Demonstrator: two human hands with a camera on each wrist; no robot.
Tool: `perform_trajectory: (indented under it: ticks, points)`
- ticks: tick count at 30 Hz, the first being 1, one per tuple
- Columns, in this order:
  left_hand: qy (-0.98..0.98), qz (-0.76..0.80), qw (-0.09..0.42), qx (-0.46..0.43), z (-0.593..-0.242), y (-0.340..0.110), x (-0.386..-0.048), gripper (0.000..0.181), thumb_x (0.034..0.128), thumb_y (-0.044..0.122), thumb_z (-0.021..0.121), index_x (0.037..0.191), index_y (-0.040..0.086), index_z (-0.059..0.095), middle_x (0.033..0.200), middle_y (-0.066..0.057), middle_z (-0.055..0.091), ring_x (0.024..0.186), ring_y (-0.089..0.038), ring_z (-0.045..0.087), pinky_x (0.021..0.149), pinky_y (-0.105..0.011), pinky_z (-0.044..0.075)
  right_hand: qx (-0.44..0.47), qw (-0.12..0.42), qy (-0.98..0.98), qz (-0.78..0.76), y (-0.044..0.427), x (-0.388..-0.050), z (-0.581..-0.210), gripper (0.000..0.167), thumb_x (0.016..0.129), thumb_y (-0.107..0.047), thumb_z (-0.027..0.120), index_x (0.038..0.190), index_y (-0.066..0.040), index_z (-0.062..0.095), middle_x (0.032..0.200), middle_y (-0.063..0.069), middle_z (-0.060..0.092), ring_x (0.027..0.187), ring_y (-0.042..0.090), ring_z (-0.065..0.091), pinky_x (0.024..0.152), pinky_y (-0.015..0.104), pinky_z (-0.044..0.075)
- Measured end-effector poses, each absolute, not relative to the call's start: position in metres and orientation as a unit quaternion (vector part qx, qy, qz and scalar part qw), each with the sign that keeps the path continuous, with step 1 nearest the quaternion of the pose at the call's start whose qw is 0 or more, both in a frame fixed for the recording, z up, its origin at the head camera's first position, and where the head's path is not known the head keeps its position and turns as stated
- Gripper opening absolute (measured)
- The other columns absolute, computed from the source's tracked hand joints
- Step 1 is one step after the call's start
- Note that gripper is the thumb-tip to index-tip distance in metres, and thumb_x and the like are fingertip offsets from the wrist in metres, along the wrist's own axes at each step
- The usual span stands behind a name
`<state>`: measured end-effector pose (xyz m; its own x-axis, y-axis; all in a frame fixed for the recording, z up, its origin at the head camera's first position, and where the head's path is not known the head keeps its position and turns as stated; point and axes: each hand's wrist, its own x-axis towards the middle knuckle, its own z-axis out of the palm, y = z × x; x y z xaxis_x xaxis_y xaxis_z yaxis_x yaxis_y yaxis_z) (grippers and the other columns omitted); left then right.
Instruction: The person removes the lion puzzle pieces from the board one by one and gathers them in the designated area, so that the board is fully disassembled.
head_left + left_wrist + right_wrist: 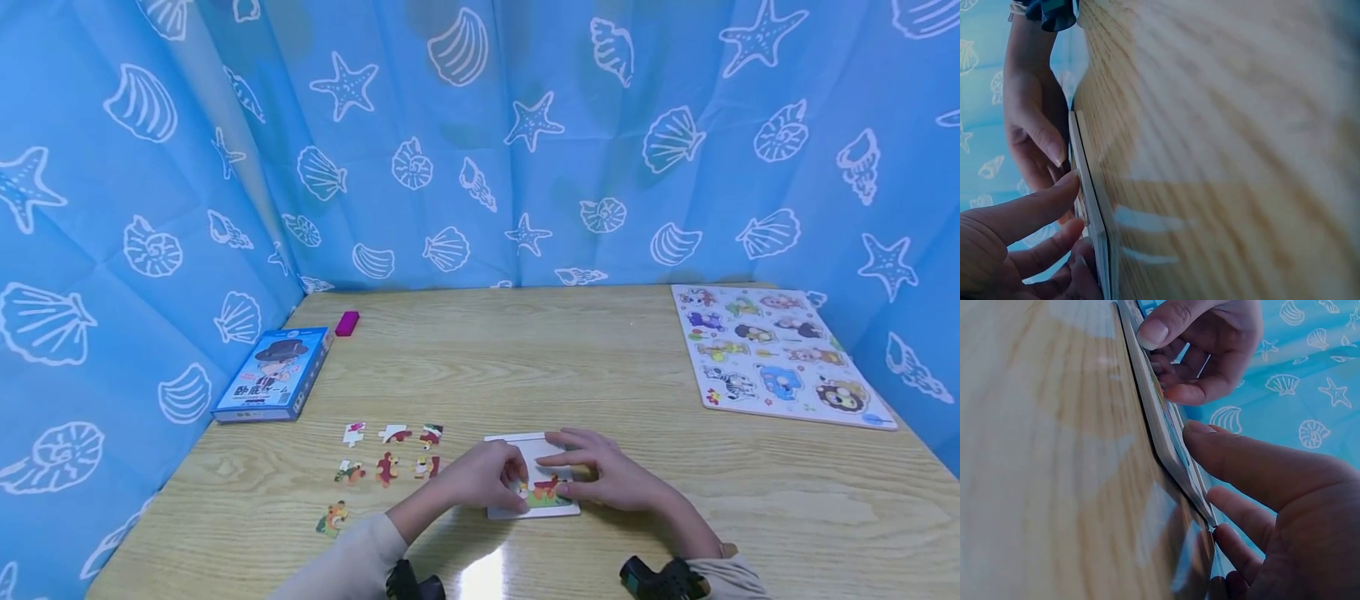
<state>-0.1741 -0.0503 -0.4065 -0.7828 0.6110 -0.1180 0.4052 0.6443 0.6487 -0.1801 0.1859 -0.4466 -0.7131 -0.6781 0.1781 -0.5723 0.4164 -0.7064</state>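
A white-rimmed puzzle tray (536,444) lies on the table between the two hands, with joined picture pieces (547,493) along its near part. My left hand (491,475) bends over the tray's left side. Its thumb and fingers are curled around a small puzzle piece (523,492) at the lower left, mostly hidden by them. Across the right side reaches my right hand (611,471), fingers spread, with the thumb (1210,440) touching the pieces and other fingers by the tray's edge. In the left wrist view the left thumb (1060,190) lies at the tray's rim.
Several loose puzzle pieces (387,468) are laid out in rows left of the tray. A blue game box (273,375) and a magenta block (347,323) stand at the back left. An animal board (780,358) lies at the right. Blue shell-print curtains border the table.
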Motion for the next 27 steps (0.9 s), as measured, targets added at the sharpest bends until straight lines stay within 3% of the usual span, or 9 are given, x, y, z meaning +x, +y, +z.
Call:
perform_trajectory:
  ticks: [11, 27]
  points:
    - [0.897, 0.293, 0.15, 0.295, -0.4056, -0.0478, -0.1742, 0.027, 0.0687, 0.011, 0.085, 0.082, 0.006, 0.063, 0.074, 0.006, 0.053, 0.066, -0.002, 0.048, 0.063, -0.018, 0.042, -0.372, 0.066, 0.842, -0.386, 0.1854, -0.1819, -0.445, 0.042, 0.09, -0.032, 0.065, 0.129, -0.016, 0.061, 0.142, 0.014, 0.043, 0.131, 0.042, 0.029, 0.096, 0.069, 0.017]
    - [0.902, 0.276, 0.147, 0.296, -0.4093, -0.046, -0.1744, 0.028, 0.0666, 0.013, 0.087, 0.079, 0.008, 0.063, 0.073, 0.007, 0.052, 0.065, -0.002, 0.047, 0.062, -0.017, 0.042, -0.333, 0.07, 0.859, -0.382, 0.1843, -0.1796, -0.4447, 0.062, 0.085, -0.035, 0.07, 0.134, -0.002, 0.051, 0.14, 0.015, 0.043, 0.129, 0.042, 0.033, 0.099, 0.063, 0.023]
